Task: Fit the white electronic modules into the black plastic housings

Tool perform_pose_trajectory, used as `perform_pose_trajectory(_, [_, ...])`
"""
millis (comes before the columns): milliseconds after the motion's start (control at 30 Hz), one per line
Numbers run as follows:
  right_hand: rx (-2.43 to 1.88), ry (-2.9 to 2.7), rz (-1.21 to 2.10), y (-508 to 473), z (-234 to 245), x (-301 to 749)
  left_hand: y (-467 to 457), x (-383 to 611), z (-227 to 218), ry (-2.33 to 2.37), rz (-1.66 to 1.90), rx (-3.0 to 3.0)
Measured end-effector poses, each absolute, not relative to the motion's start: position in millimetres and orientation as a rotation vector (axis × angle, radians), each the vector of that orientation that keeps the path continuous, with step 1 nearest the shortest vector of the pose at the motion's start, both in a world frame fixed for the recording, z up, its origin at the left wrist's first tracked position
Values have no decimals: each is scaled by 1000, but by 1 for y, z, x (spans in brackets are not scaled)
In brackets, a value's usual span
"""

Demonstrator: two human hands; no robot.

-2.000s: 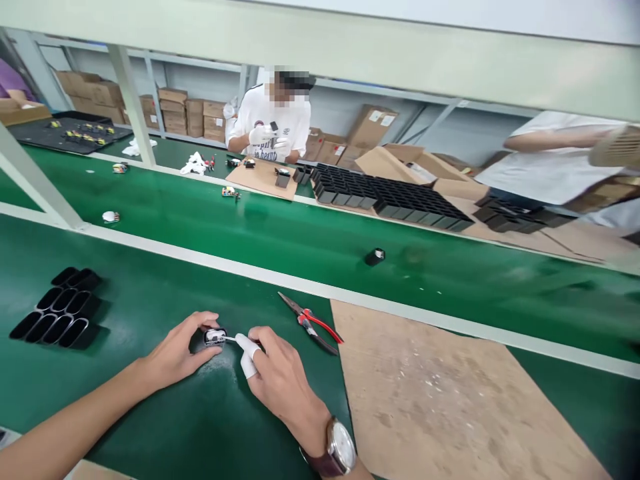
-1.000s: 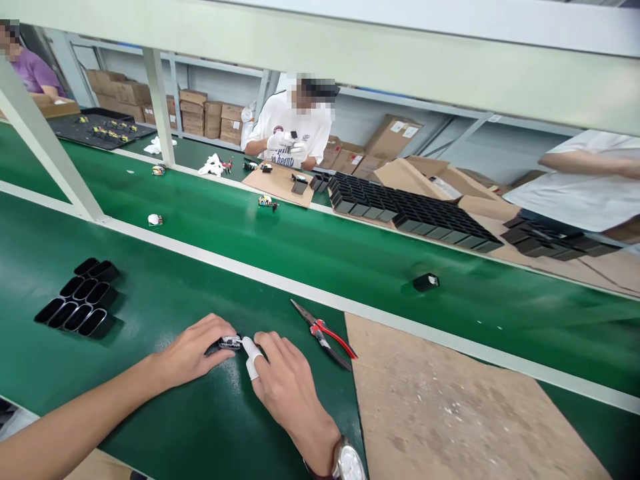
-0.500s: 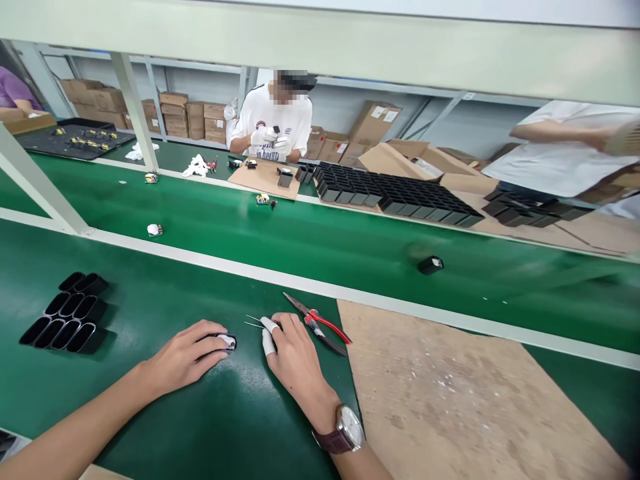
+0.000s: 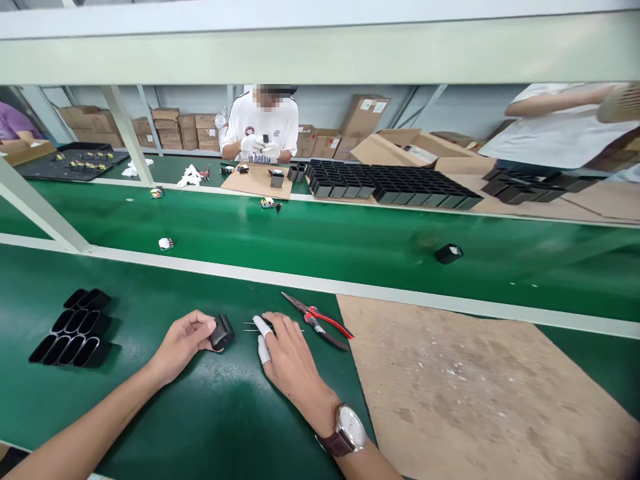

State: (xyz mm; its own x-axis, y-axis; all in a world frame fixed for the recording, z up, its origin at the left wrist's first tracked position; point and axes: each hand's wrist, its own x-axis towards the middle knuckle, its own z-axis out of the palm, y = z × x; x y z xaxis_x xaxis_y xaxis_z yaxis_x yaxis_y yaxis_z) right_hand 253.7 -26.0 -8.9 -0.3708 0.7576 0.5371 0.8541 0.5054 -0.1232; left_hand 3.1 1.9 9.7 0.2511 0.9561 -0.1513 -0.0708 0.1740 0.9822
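Note:
My left hand [image 4: 185, 340] is closed around a small black plastic case [image 4: 221, 333], fingers and thumb gripping its left side just over the green bench. To the right, my right hand [image 4: 287, 350] rests low with its thumb and index finger apart, white covers on both. Thin metal prongs [image 4: 248, 330] lie beneath its fingers and poke out on either side; their full shape is hidden. Beyond this hand lie long-nose pliers [image 4: 317, 321] with red and black handles. Several empty black cases [image 4: 90, 351] stand in rows at the left.
A stained cardboard sheet [image 4: 450, 387] covers the right of the bench. Past a pale rail [image 4: 210, 268], a green belt carries a black case [image 4: 449, 253] and small circuit boards [image 4: 270, 203]. A co-worker [image 4: 265, 127] in white gloves is opposite, beside many black cases [image 4: 390, 183].
My left hand has turned the black case so that its smooth side shows instead of its white-filled opening. My right index finger has shifted left over the prongs. The view has tilted slightly.

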Motion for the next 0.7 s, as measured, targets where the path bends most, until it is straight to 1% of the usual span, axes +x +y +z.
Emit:
perform_pose_trajectory(100, [-1373, -2247, -295, -21, -15, 260, 8, 1, 16, 1008, 980, 842])
perform_pose_trajectory(233, [-1431, -2211, -352, -17, -19, 267, 8, 2, 18, 1031, 1017, 835])
perform_pose_trajectory(333, [-1398, -2158, -384, -17, -18, 264, 7, 5, 17, 1073, 1019, 1029])
perform_pose_trajectory(433, [-1284, -2158, -366, -21, -16, 255, 21, 10, 16, 1198, 967, 1506])
perform_pose_trajectory(533, [-1183, -2204, -307, -27, -15, 247, 67, 15, 23, 1296, 974, 1815])
perform_pose_trajectory(700, [-1146, -2269, -239, -31, -20, 246, 191, 25, 48, 1556, 1002, 2014])
